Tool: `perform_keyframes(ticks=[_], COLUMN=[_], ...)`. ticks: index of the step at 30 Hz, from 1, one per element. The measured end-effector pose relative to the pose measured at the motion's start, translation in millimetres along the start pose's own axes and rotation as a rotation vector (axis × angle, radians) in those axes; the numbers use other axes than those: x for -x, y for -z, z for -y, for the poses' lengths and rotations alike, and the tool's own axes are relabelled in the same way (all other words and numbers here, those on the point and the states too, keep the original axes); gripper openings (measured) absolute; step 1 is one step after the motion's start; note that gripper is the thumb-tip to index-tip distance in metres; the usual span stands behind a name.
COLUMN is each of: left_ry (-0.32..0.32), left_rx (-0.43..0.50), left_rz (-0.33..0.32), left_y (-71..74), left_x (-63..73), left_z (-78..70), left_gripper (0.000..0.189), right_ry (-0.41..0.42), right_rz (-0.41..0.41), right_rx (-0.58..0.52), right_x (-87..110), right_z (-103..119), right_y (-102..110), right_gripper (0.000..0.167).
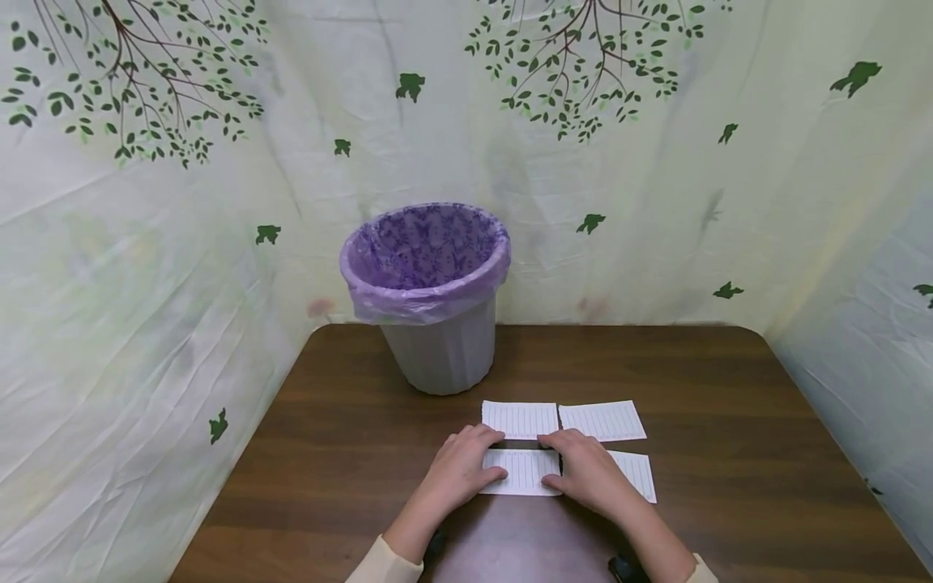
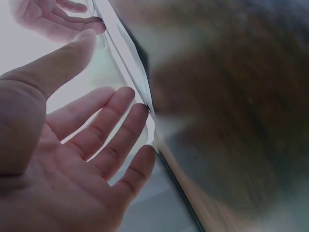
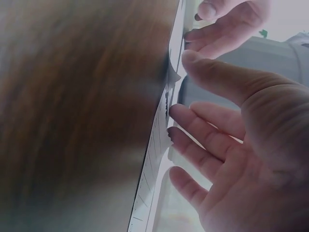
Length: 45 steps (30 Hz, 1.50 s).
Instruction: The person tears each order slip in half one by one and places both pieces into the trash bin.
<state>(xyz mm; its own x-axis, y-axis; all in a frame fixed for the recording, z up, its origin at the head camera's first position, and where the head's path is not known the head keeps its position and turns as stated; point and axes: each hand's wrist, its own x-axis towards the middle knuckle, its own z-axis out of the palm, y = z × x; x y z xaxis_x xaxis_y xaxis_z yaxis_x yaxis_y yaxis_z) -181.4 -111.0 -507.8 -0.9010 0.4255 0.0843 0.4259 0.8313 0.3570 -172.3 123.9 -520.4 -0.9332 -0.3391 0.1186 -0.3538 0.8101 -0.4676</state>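
Left hand [image 1: 461,465] and right hand [image 1: 586,470] are framing near-left lined paper piece [image 1: 523,474], fingers extended, thumbs spread wide; can't tell if all tips are touching. Its long axis is running left-right, hand to hand, ruled lines pointing away from the person. Counting four pieces: near-right piece [image 1: 640,476] partly hidden by right hand, far-left piece [image 1: 519,419] just past left fingertips, far-right piece [image 1: 602,421] past right fingers. Right wrist view is showing a ragged edge and lifted corner, unclear in head view. One wastebasket [image 1: 445,352] with purple liner [image 1: 430,306] is standing beyond left hand on table [image 1: 729,453].
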Motion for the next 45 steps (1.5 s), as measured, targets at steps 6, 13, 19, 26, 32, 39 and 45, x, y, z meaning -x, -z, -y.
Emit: perform_keyframes(ticks=[6, 13, 19, 26, 32, 39, 45], left_ry=[0.005, 0.035, 0.058, 0.066, 0.053, 0.052, 0.062], left_rx=[-0.052, -0.045, -0.006, 0.054, 0.097, 0.161, 0.198], left_rz=[0.015, 0.032, 0.038, 0.062, 0.068, 0.041, 0.028], left_y=[-2.5, -5.6, -5.8, -6.7, -10.3, -13.0, -13.1], left_x=[-4.1, -7.4, -8.2, -8.0, -6.6, -3.6, -3.5], left_z=[0.9, 0.4, -0.8, -0.2, 0.4, 0.9, -1.8], left_gripper=[0.050, 0.051, 0.048, 0.038, 0.026, 0.016, 0.016], right_ry=[0.000, 0.025, 0.060, 0.050, 0.082, 0.113, 0.150], right_rz=[0.022, 0.021, 0.004, 0.012, -0.011, -0.028, -0.068], right_rx=[0.022, 0.077, 0.106, 0.093, 0.086, 0.017, -0.057], right_x=[-2.4, -4.8, -5.5, -5.9, -6.2, -5.6, -6.0], right_z=[1, 0, 1, 1, -2, -3, -4], right_y=[0, -1, 2, 1, -5, -8, -11], right_gripper=[0.054, 0.053, 0.051, 0.049, 0.045, 0.023, 0.007])
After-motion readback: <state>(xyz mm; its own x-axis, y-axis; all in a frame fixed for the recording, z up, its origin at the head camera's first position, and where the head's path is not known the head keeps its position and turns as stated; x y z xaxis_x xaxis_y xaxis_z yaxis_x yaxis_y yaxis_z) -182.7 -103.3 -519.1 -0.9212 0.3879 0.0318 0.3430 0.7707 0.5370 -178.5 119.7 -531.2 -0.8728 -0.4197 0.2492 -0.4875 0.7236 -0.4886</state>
